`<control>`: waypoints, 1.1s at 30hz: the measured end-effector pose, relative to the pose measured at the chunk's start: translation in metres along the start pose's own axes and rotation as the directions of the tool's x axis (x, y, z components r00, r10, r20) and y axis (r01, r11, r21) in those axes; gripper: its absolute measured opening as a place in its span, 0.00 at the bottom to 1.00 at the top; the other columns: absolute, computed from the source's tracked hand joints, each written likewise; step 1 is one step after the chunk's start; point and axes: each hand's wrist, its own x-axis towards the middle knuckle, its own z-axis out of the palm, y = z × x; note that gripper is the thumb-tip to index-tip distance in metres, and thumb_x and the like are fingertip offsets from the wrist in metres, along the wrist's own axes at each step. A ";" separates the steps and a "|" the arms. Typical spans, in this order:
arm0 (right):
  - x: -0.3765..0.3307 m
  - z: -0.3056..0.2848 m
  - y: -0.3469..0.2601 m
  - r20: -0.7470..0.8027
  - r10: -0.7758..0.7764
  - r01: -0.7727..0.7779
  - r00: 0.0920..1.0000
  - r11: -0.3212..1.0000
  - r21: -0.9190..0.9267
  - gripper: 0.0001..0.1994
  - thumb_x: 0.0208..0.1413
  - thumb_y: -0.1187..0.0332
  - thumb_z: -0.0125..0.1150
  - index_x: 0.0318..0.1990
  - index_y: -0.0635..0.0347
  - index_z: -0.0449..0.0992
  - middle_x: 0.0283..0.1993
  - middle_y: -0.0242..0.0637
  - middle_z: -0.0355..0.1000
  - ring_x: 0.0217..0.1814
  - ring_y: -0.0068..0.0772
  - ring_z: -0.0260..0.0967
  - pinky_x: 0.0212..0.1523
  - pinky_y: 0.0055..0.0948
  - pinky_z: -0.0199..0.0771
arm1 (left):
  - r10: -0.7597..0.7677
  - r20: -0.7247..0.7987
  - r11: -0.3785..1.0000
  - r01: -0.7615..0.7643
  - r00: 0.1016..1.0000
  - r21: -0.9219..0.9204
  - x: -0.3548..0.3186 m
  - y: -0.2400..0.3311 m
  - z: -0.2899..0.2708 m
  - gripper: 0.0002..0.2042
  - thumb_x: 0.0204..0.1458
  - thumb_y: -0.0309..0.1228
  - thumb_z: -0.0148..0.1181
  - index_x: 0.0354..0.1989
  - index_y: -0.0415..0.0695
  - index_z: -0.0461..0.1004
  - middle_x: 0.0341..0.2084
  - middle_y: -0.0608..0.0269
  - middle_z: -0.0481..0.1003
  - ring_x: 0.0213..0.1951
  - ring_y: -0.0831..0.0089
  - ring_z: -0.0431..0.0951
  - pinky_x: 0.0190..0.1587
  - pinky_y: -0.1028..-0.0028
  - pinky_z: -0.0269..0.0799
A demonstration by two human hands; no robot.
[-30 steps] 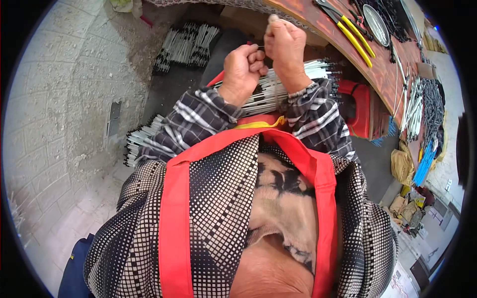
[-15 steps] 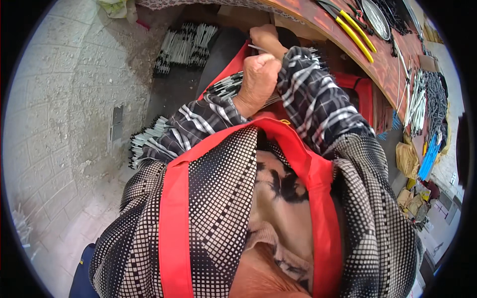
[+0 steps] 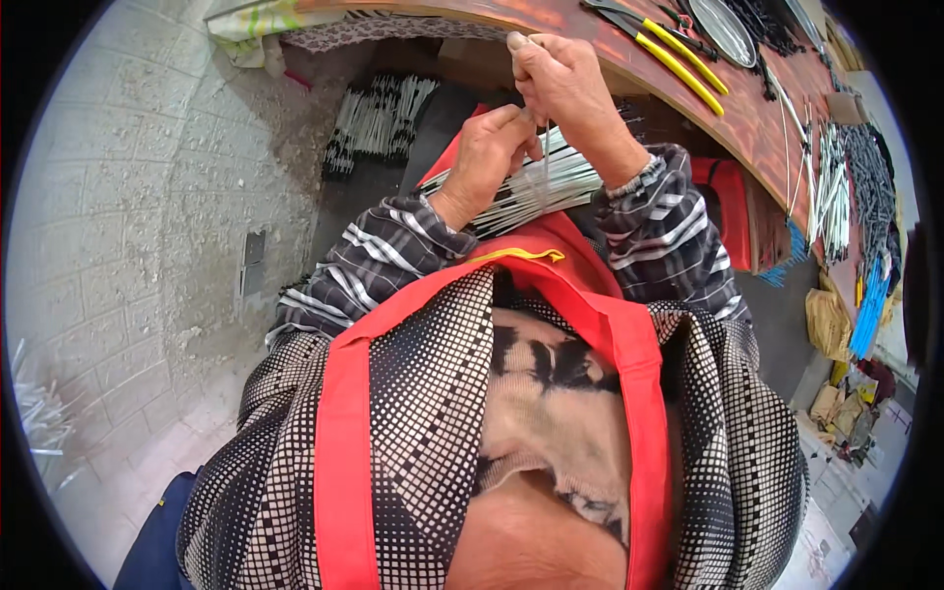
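My left hand [image 3: 490,155] and my right hand [image 3: 562,81] meet just under the edge of a red-brown workbench [image 3: 767,118]. Between their fingertips they pinch one thin white strip [image 3: 545,157], which hangs down from the right hand. Below the hands a bundle of white strips [image 3: 531,192] lies across my lap on a red apron [image 3: 551,256]. My checked sleeves reach both wrists.
On the bench lie yellow-handled pliers [image 3: 678,54], a round metal dish [image 3: 723,29] and rows of white and black strips [image 3: 836,187]. More strip bundles [image 3: 379,118] lie on the concrete floor at the left. Blue strips [image 3: 870,305] and bags sit at the right.
My right hand has risen from over the left hand to the bench edge. The left hand has lifted off the bundle to meet it. A single strip now hangs between them.
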 end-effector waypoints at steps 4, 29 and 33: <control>0.004 -0.012 -0.015 0.129 0.091 -0.085 0.987 0.995 -0.047 0.19 0.62 0.59 0.50 0.20 0.59 0.65 0.16 0.27 0.62 0.11 0.16 0.58 0.13 0.17 0.56 | -0.053 0.036 0.996 0.050 0.998 0.078 0.001 0.004 -0.002 0.14 0.58 0.36 0.48 0.28 0.38 0.72 0.17 0.69 0.67 0.17 0.87 0.54 0.19 0.83 0.46; 0.009 -0.021 -0.006 0.292 -0.338 0.444 0.895 0.748 -0.493 0.14 0.58 0.63 0.54 0.24 0.62 0.69 0.27 0.43 0.70 0.25 0.39 0.67 0.25 0.36 0.64 | -0.004 0.232 0.966 -0.056 0.973 0.253 0.003 -0.007 0.003 0.18 0.58 0.39 0.52 0.21 0.38 0.73 0.16 0.72 0.68 0.20 0.84 0.63 0.24 0.82 0.59; 0.017 -0.020 -0.002 0.395 -0.439 0.589 0.807 0.548 -0.594 0.12 0.57 0.67 0.53 0.24 0.63 0.68 0.30 0.45 0.71 0.27 0.40 0.67 0.26 0.31 0.64 | -0.091 0.219 0.976 0.043 0.971 0.212 0.002 -0.003 0.000 0.19 0.59 0.41 0.52 0.21 0.38 0.73 0.16 0.71 0.68 0.20 0.84 0.64 0.24 0.82 0.59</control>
